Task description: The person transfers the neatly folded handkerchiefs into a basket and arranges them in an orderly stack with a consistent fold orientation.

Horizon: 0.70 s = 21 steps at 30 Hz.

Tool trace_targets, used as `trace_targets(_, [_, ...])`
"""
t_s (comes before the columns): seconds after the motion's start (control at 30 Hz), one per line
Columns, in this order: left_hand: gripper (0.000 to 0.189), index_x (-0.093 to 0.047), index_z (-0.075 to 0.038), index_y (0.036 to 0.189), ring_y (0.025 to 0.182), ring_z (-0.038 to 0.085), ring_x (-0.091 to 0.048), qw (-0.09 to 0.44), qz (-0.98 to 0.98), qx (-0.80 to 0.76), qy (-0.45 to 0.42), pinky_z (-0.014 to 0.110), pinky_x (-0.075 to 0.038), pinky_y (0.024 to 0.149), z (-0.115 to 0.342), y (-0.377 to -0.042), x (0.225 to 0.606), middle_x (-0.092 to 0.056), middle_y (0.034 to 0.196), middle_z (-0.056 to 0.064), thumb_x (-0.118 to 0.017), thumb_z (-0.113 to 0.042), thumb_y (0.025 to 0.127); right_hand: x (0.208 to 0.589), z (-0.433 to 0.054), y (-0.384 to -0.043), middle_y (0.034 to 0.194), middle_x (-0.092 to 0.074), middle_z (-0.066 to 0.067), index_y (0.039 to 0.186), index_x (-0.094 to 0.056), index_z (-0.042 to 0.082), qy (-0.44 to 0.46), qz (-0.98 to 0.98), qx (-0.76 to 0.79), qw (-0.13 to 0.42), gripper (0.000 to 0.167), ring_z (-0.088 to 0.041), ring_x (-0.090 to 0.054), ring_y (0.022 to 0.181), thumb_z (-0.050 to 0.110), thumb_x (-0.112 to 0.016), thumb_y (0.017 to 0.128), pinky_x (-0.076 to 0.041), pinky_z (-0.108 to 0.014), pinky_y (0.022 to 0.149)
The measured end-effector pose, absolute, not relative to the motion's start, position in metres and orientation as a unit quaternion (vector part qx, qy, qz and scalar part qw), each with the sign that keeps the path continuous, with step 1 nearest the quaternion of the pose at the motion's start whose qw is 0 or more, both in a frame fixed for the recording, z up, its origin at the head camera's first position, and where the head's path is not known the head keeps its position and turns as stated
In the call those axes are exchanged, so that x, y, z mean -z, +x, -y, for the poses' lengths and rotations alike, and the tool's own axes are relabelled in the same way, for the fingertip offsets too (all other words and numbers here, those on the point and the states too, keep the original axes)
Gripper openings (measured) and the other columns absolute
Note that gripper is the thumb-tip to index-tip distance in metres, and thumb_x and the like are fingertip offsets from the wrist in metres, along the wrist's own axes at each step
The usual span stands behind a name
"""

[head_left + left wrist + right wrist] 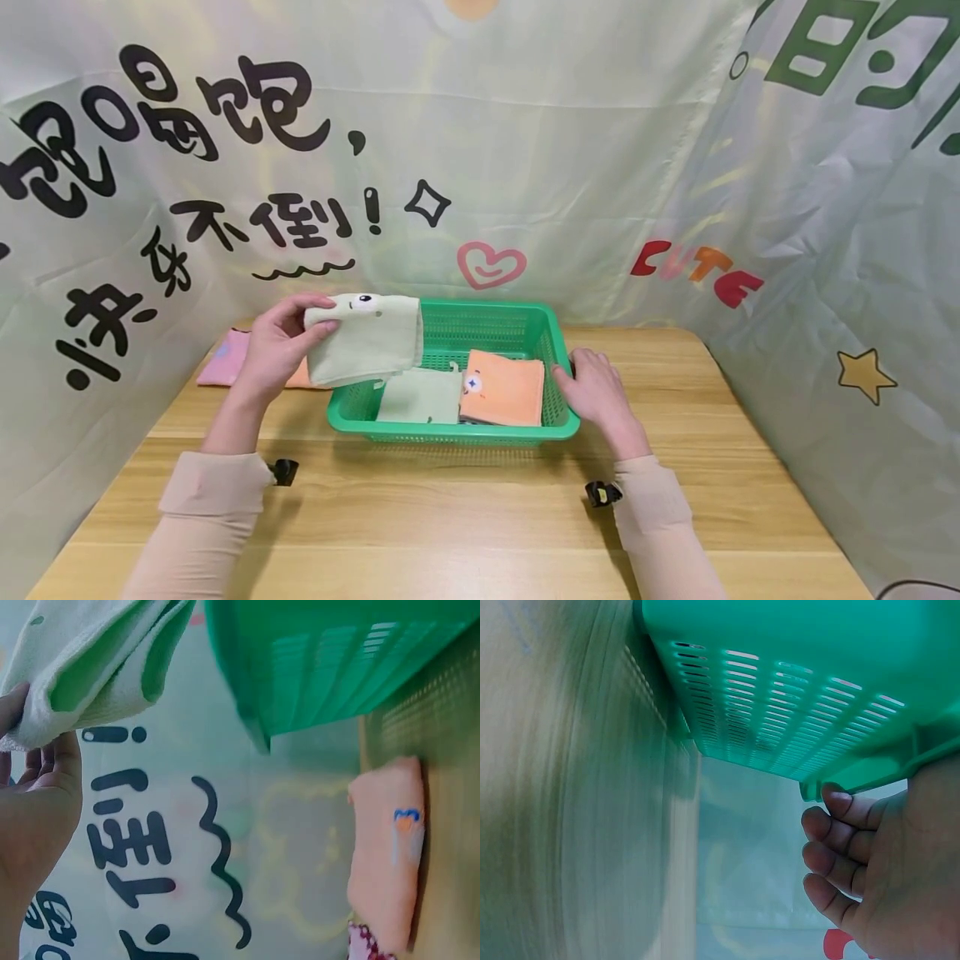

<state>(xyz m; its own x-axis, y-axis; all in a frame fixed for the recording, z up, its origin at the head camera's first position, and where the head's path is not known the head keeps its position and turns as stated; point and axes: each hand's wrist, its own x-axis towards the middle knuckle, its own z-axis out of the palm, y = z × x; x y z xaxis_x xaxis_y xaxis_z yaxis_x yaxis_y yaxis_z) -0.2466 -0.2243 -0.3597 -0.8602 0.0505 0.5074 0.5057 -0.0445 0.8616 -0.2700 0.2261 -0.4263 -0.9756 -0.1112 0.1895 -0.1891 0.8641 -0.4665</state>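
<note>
The left hand (273,346) pinches a folded pale green cloth (367,342) between thumb and fingers above the left edge of the green basket (450,436), which stands near the tabletop (450,517)'s far edge. The right hand (600,390), fingers loosely curled, grips the basket's right rim, thumb over it. A second pale green cloth (420,396) and an orange cloth (516,392) lie along the basket's near edge, the orange toward its near right corner, while a pink cloth (223,358) lies at the tabletop's far left corner
</note>
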Motion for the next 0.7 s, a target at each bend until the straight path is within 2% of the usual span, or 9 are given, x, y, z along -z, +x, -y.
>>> trace_targets(0.3, [0.025, -0.072, -0.002, 0.113, 0.100, 0.013, -0.064, 0.133, 0.681, 0.687, -0.215, 0.022, -0.057, 0.076, 0.208, -0.254, 0.375, -0.067, 0.118, 0.000, -0.070, 0.012, 0.092, 0.424, -0.226, -0.269, 0.090, -0.057, -0.011, 0.093, -0.058, 0.007, 0.079, 0.962, -0.249, 0.080, 0.030, -0.033, -0.049, 0.090, 0.035, -0.053, 0.104, -0.038, -0.042, 0.074])
trace_targets(0.53, [0.024, -0.073, -0.002, 0.114, 0.106, 0.012, -0.063, 0.116, 0.719, 0.654, -0.204, 0.019, -0.055, 0.077, 0.197, -0.255, 0.386, -0.067, 0.120, -0.002, -0.075, 0.005, 0.091, 0.424, -0.226, -0.269, 0.092, -0.058, -0.012, 0.094, -0.059, 0.005, 0.078, 0.962, -0.248, 0.082, 0.030, -0.035, -0.051, 0.093, 0.033, -0.054, 0.103, -0.040, -0.046, 0.078])
trace_targets(0.7, [0.025, -0.071, 0.003, 0.115, 0.109, 0.012, -0.063, 0.104, 0.732, 0.641, -0.207, 0.019, -0.054, 0.079, 0.191, -0.254, 0.395, -0.067, 0.121, -0.003, -0.076, 0.004, 0.090, 0.424, -0.226, -0.269, 0.093, -0.059, -0.012, 0.095, -0.059, 0.005, 0.080, 0.962, -0.248, 0.082, 0.029, -0.036, -0.052, 0.094, 0.032, -0.055, 0.104, -0.040, -0.047, 0.079])
